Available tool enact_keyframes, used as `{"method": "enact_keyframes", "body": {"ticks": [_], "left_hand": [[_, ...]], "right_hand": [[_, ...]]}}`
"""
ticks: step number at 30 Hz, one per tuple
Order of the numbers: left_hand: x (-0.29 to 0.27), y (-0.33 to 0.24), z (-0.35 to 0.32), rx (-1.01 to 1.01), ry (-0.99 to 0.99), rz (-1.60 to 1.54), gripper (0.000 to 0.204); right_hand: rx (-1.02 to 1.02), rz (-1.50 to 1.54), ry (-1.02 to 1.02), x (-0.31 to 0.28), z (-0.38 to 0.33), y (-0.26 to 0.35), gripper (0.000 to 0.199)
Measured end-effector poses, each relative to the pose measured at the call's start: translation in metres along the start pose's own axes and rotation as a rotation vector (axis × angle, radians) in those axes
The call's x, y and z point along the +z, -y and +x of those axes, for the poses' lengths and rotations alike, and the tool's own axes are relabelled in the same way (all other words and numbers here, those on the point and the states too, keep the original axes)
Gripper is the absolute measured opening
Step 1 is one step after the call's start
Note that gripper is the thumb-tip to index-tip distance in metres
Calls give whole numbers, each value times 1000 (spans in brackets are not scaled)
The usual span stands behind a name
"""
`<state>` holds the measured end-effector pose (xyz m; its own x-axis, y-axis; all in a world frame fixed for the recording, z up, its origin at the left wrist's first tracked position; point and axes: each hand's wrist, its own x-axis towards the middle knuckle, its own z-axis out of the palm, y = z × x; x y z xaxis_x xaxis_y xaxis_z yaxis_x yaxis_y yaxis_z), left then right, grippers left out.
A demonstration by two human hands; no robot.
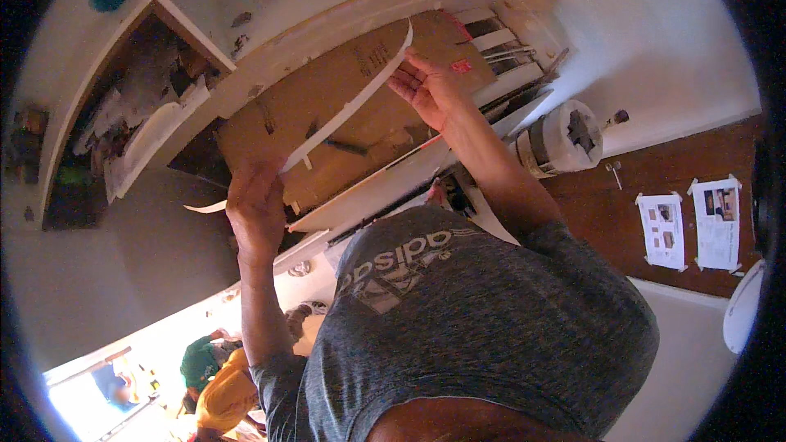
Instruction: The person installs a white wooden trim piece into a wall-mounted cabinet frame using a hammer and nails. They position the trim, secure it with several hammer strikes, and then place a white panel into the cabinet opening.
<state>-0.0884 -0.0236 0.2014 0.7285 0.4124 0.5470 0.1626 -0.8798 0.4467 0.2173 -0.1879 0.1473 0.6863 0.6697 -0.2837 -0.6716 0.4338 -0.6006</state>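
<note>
A long, thin white strip (342, 117) stretches between my two hands, bowed and curling at both ends. My left hand (258, 206) is closed around its lower part, and a short tail sticks out beyond the fingers to the left. Near the upper end, my right hand (427, 88) pinches the strip between thumb and fingers, palm partly showing. Below the strip lies a brown cardboard sheet (286, 110). On the cardboard rests a slim dark tool (344, 146), whose kind I cannot make out.
White shelving (187, 20) with cluttered compartments runs along the far left. A white round container (571, 137) stands at the right, near a brown panel (602, 213) with taped-up sheets (661, 231). Other people, one in yellow (225, 397), are at the lower left.
</note>
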Motion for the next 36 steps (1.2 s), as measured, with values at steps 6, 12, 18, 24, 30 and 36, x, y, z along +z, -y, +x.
{"method": "enact_keyframes", "body": {"ticks": [6, 12, 18, 24, 30, 36], "left_hand": [[12, 20, 0, 205, 92, 262, 32], [21, 30, 3, 277, 15, 225, 28], [48, 48, 18, 218, -61, 136, 24], [102, 36, 76, 277, -96, 143, 28], [182, 25, 157, 294, -34, 155, 27], [268, 32, 198, 28, -7, 38, 22]], "right_hand": [[-105, -53, -166, -63, 44, 1, 17], [-161, -23, -162, -73, 40, 12, 16], [-185, 17, -185, -79, 61, 36, 11], [-221, -23, -230, -99, 119, 96, 12], [-326, -33, -298, -145, 220, 161, 16], [-417, -100, -199, -199, 291, 204, 17]]}}
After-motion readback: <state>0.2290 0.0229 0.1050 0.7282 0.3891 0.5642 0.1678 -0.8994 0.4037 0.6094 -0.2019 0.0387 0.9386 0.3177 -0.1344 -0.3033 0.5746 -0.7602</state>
